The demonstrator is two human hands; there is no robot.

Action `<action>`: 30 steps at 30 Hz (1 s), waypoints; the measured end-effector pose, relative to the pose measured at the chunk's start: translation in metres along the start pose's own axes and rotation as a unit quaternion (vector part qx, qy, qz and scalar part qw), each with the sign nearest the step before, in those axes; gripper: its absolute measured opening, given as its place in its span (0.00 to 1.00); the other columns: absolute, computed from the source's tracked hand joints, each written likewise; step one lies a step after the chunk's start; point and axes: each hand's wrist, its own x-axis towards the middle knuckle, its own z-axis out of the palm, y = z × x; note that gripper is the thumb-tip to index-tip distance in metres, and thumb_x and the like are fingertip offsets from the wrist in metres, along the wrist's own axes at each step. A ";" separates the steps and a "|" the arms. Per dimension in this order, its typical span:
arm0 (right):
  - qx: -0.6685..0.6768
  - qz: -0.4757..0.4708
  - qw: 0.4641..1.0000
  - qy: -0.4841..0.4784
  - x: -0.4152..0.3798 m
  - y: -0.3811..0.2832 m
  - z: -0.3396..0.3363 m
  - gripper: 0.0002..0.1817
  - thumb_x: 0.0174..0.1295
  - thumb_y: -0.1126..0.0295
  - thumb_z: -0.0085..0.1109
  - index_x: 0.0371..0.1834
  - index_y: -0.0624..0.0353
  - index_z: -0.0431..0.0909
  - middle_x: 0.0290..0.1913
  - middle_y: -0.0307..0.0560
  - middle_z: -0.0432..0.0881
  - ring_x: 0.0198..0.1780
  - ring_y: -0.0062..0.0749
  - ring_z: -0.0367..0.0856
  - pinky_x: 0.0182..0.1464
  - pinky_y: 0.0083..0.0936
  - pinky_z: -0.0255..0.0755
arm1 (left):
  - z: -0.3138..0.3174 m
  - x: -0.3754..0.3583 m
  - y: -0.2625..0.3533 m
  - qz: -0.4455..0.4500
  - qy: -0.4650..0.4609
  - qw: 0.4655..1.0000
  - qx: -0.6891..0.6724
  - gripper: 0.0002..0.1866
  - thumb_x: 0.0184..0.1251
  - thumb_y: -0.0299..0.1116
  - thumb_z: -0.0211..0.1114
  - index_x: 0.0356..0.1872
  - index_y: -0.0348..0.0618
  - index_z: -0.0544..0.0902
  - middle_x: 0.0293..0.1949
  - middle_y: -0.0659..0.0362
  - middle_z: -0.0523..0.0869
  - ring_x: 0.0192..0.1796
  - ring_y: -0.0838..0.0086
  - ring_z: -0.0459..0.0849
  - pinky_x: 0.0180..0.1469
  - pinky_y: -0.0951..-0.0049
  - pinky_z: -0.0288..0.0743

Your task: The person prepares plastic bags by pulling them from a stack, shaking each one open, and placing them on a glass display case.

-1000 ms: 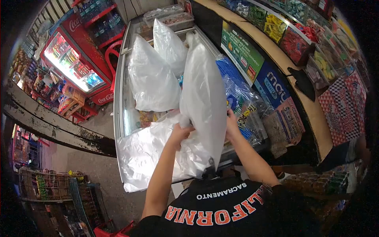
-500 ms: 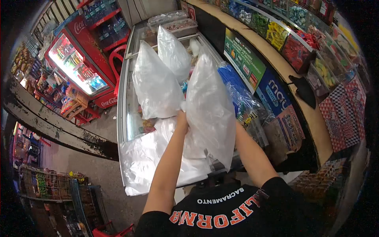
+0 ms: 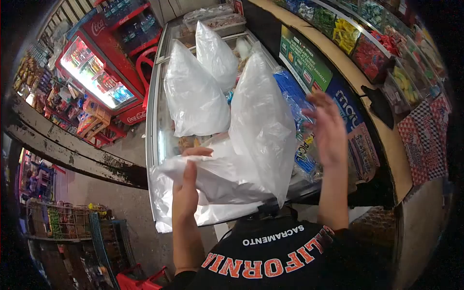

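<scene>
My left hand (image 3: 187, 186) has its thumb and fingers closed on a white plastic bag (image 3: 229, 176) lying loosely over the near end of a glass-topped freezer (image 3: 153, 116). My right hand (image 3: 328, 126) is raised, slightly blurred, its fingers apart with nothing in them, beside a puffed-up clear plastic bag (image 3: 261, 121). That bag stands upright with a pointed top. To its left, a second puffed bag (image 3: 195, 96) rests on the glass, with a third puffed bag (image 3: 216, 58) behind. What fills them cannot be made out.
Blue plastic packs (image 3: 292, 99) lie along the freezer's right side, below a wooden counter edge (image 3: 355, 72). Candy bins (image 3: 369, 53) line the shelf above. A red drinks fridge (image 3: 125, 82) stands at the left. Lidded tubs (image 3: 220, 24) sit at the far end.
My left hand has moved down and left from between the puffed bags and now grips the loose bag. My right hand has come out from behind the right puffed bag and risen to the right.
</scene>
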 end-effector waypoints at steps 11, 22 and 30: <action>-0.226 -0.117 0.904 -0.344 -0.063 -0.007 0.071 0.10 0.44 0.71 0.58 0.29 0.63 0.75 0.24 0.47 0.75 0.28 0.31 0.75 0.31 0.20 0.67 | 0.020 -0.042 0.027 0.080 -0.116 0.990 -0.026 0.20 0.55 0.44 0.54 0.38 0.34 0.71 0.37 0.58 0.71 0.39 0.77 0.70 0.42 0.80 0.61; -0.271 -0.167 0.907 -0.275 -0.083 0.025 0.074 0.07 0.52 0.72 0.49 0.30 0.64 0.74 0.24 0.51 0.74 0.24 0.40 0.73 0.26 0.25 0.66 | 0.031 -0.046 -0.022 0.095 0.031 0.992 -0.075 0.10 0.54 0.24 0.52 0.38 0.35 0.73 0.39 0.57 0.70 0.44 0.73 0.69 0.49 0.75 0.60; -0.221 -0.191 0.940 -0.176 -0.082 0.013 0.068 0.06 0.47 0.79 0.54 0.29 0.66 0.75 0.26 0.49 0.77 0.23 0.27 0.75 0.25 0.17 0.66 | 0.023 -0.052 -0.012 -0.026 -0.042 0.948 -0.315 0.08 0.49 0.24 0.57 0.27 0.41 0.66 0.36 0.55 0.71 0.41 0.73 0.70 0.44 0.74 0.63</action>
